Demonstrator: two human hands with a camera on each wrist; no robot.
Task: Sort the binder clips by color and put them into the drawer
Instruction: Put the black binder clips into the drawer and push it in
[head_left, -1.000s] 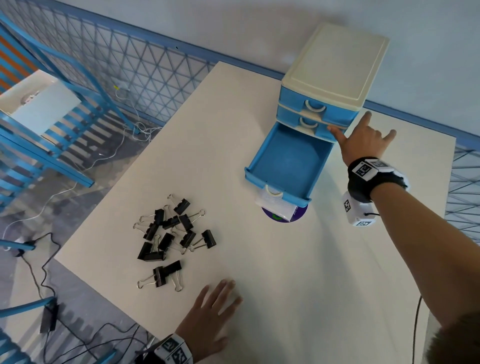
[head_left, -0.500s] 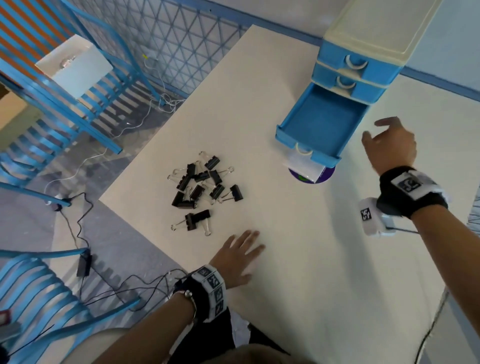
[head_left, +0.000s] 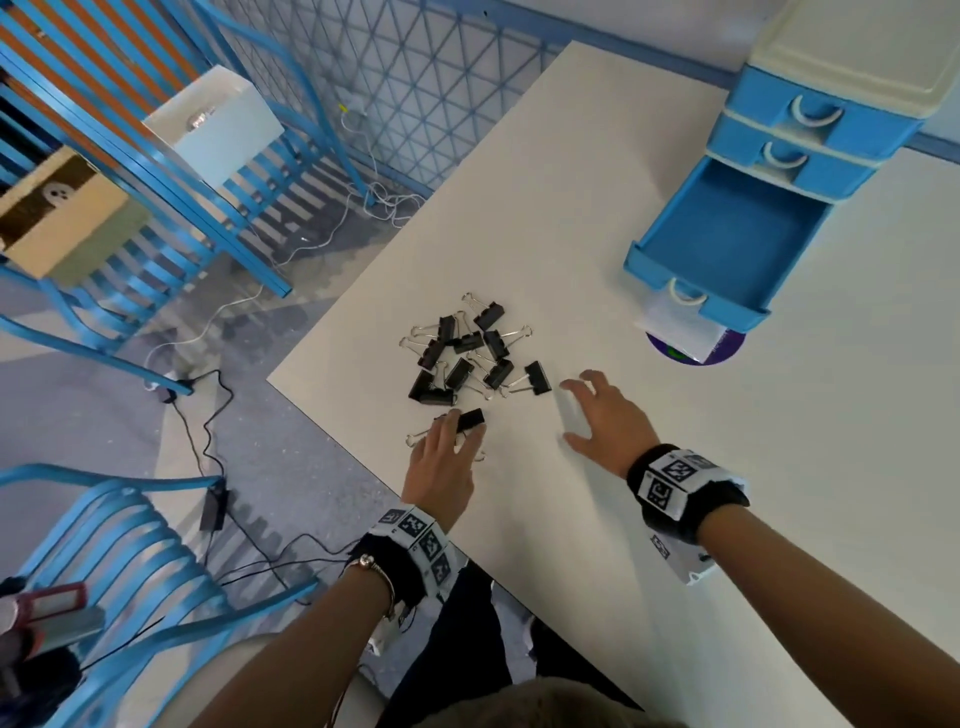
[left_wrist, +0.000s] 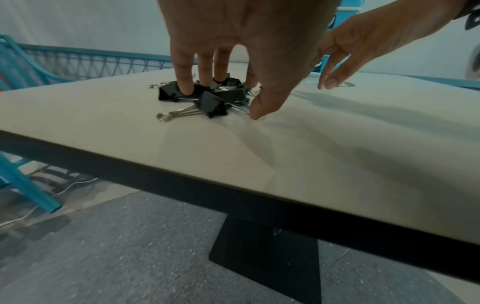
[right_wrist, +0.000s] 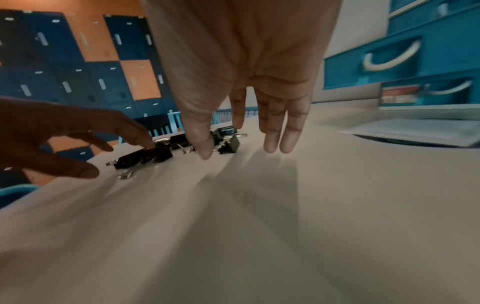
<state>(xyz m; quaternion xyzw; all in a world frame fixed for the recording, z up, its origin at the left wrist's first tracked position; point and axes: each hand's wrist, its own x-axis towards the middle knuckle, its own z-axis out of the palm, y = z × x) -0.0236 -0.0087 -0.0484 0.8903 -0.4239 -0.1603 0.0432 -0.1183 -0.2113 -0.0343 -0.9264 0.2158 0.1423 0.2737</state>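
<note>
— Where are the binder clips (head_left: 470, 353)?

— I see them heaped, all black, near the worktop's (head_left: 597, 493) left edge. The bottom drawer (head_left: 727, 244) of the blue unit stands pulled out, well apart from them.

— And the hands?

— My left hand (head_left: 441, 467) has straight fingers resting on the nearest clip (head_left: 470, 418), gripping nothing. My right hand (head_left: 605, 415) hovers spread and relaxed just beside the heap, holding nothing.
</note>
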